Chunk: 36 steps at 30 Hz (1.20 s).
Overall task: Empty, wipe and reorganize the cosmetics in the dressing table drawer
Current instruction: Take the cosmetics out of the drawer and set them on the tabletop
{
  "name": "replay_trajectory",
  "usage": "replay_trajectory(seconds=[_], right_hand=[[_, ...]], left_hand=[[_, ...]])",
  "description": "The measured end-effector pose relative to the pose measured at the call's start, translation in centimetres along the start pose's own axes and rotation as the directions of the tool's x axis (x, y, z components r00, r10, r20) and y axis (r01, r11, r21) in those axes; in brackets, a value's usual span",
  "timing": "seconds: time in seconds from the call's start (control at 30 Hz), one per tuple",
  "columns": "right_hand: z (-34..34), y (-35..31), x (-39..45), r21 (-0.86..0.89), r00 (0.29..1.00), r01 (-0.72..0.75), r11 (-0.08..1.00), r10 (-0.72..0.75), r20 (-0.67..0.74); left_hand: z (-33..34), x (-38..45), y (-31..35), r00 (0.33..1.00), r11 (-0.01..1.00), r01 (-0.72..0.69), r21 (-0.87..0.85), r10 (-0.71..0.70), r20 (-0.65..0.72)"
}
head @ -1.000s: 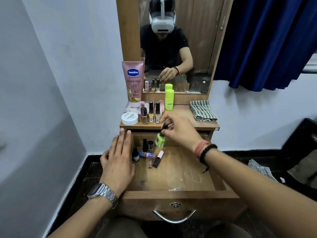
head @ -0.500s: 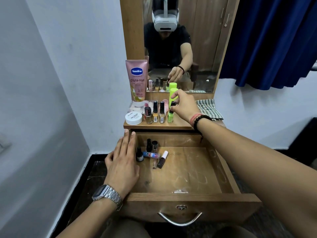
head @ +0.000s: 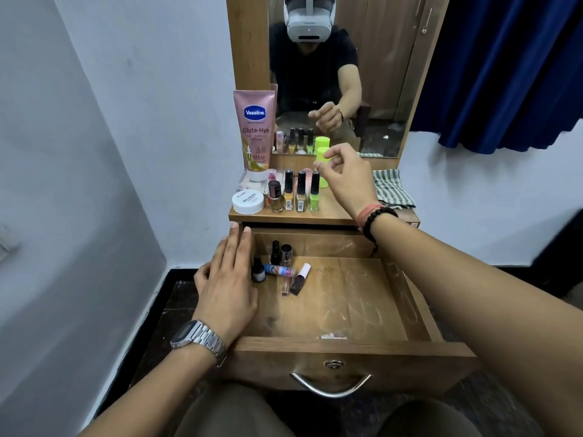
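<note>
The wooden drawer (head: pixel 347 351) is pulled out, with several small bottles (head: pixel 285 269) left in its back left corner. My left hand (head: pixel 225 282) lies flat on the drawer's left wall. My right hand (head: pixel 345 178) hovers over the dressing table top (head: pixel 334 212), fingers apart and holding nothing. Just left of it stands a green nail polish bottle (head: pixel 314 195), last in a row of nail polishes (head: pixel 288 197). A pink Vaseline tube (head: pixel 255 130) and a white jar (head: pixel 248 202) stand at the top's left. A tall green bottle (head: pixel 322 159) is partly hidden behind my right hand.
A striped cloth (head: pixel 391 189) lies on the right of the table top. The mirror (head: pixel 344 74) rises behind it. A white wall is at the left, a blue curtain (head: pixel 504 67) at the right. The drawer's metal handle (head: pixel 329 386) faces my knees.
My right hand carried the green nail polish from the drawer up to the table top, set it at the right end of the row, let go and lifted away.
</note>
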State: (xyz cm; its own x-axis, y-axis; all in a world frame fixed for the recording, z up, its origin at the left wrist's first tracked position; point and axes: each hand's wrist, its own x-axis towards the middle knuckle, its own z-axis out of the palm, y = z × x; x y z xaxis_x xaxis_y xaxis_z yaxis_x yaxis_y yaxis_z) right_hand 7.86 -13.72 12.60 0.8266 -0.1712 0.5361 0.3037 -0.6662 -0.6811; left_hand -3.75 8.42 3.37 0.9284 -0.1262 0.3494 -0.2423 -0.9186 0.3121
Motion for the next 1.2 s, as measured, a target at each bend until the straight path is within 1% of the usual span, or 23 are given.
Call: replay_trajectory(seconds=[0.03, 0.07, 0.1, 0.13, 0.17, 0.2, 0.23, 0.27, 0.3, 0.33, 0.37, 0.43, 0.5, 0.6, 0.7, 0.77, 0.83, 0.93, 1.0, 1.07, 1.13, 1.2], right_hand=[[-0.3, -0.2, -0.8, 0.021, 0.998, 0.033, 0.999, -0.032, -0.057], [-0.4, -0.2, -1.8, 0.02, 0.997, 0.066, 0.998, -0.065, -0.048], [-0.4, -0.1, -2.9, 0.009, 0.995, 0.094, 0.996, -0.094, 0.036], [-0.2, 0.1, -4.0, -0.015, 0.978, 0.108, 0.994, -0.104, 0.18], [0.2, 0.5, -5.1, -0.065, 0.932, 0.121, 0.991, -0.091, 0.35], [0.7, 1.1, -6.0, -0.145, 0.859, 0.159, 0.977, -0.065, 0.508], [1.3, 1.7, -6.9, -0.239, 0.781, 0.226, 0.944, -0.029, 0.624], [1.9, 2.3, -7.6, -0.327, 0.716, 0.292, 0.899, 0.022, 0.698], [2.5, 2.9, -8.2, -0.387, 0.67, 0.334, 0.859, 0.073, 0.739], [3.0, 3.4, -8.7, -0.424, 0.641, 0.344, 0.838, 0.121, 0.758], [3.5, 3.9, -9.1, -0.448, 0.623, 0.34, 0.827, 0.158, 0.766], [4.3, 4.5, -9.7, -0.485, 0.61, 0.338, 0.806, 0.205, 0.765], [4.9, 4.7, -10.2, -0.508, 0.615, 0.382, 0.772, 0.198, 0.763], [5.0, 4.8, -10.7, -0.517, 0.641, 0.464, 0.719, 0.13, 0.756], [4.1, 5.0, -10.7, -0.504, 0.621, 0.507, 0.699, 0.11, 0.776], [2.8, 5.0, -10.5, -0.49, 0.626, 0.442, 0.751, 0.133, 0.768], [1.0, 4.9, -10.0, -0.458, 0.655, 0.356, 0.815, 0.132, 0.744], [-2.4, 3.9, -8.6, -0.402, 0.704, 0.286, 0.87, 0.093, 0.704], [-4.8, 3.1, -7.4, -0.326, 0.767, 0.199, 0.924, 0.059, 0.638], [-6.8, 2.2, -5.8, -0.273, 0.839, 0.107, 0.956, 0.06, 0.54], [-8.1, 1.6, -3.9, -0.218, 0.881, 0.033, 0.975, 0.075, 0.467], [-8.6, 1.3, -1.8, -0.155, 0.92, -0.012, 0.988, 0.072, 0.385]], left_hand=[[0.0, 0.0, 0.0, 1.0, 1.0, -0.001, 0.001, 0.001, -0.003], [0.0, 0.0, 0.0, 1.0, 1.0, 0.0, 0.004, 0.0, -0.004], [0.0, 0.0, 0.0, 1.0, 1.0, 0.0, 0.008, 0.0, -0.004], [0.0, 0.1, 0.1, 1.0, 1.0, -0.001, 0.013, 0.001, -0.002], [0.1, 0.1, 0.1, 1.0, 1.0, 0.0, 0.018, 0.0, 0.002], [0.1, 0.0, 0.1, 1.0, 1.0, 0.003, 0.021, -0.003, 0.005], [0.0, 0.0, 0.1, 1.0, 1.0, 0.004, 0.02, -0.004, 0.009], [0.0, 0.0, 0.1, 1.0, 1.0, 0.006, 0.017, -0.006, 0.011], [-0.1, 0.0, 0.1, 1.0, 1.0, 0.009, 0.013, -0.009, 0.014], [-0.1, 0.0, 0.1, 1.0, 1.0, 0.012, 0.01, -0.013, 0.018], [-0.1, 0.0, 0.2, 1.0, 1.0, 0.016, 0.008, -0.016, 0.022], [-0.1, 0.0, 0.3, 0.999, 1.0, 0.021, 0.015, -0.022, 0.024], [-0.1, -0.1, 0.2, 0.999, 1.0, 0.024, 0.02, -0.025, 0.024], [0.0, 0.0, 0.0, 1.0, 0.999, 0.014, 0.03, -0.014, 0.019], [0.0, 0.0, 0.1, 1.0, 0.999, 0.006, 0.032, -0.007, 0.019], [-0.1, 0.0, 0.2, 1.0, 0.999, 0.003, 0.04, -0.004, 0.023], [-0.1, 0.0, 0.2, 1.0, 0.999, 0.001, 0.038, -0.002, 0.023], [-0.2, -0.1, 0.2, 1.0, 0.999, -0.007, 0.044, 0.006, 0.026], [-0.2, -0.2, 0.3, 1.0, 0.999, -0.013, 0.045, 0.012, 0.029], [-0.3, -0.1, 0.4, 0.999, 0.999, -0.019, 0.04, 0.018, 0.031], [-0.4, -0.1, 0.3, 0.999, 0.999, -0.026, 0.043, 0.025, 0.031], [-0.4, -0.1, 0.4, 0.999, 0.999, -0.033, 0.042, 0.032, 0.033]])
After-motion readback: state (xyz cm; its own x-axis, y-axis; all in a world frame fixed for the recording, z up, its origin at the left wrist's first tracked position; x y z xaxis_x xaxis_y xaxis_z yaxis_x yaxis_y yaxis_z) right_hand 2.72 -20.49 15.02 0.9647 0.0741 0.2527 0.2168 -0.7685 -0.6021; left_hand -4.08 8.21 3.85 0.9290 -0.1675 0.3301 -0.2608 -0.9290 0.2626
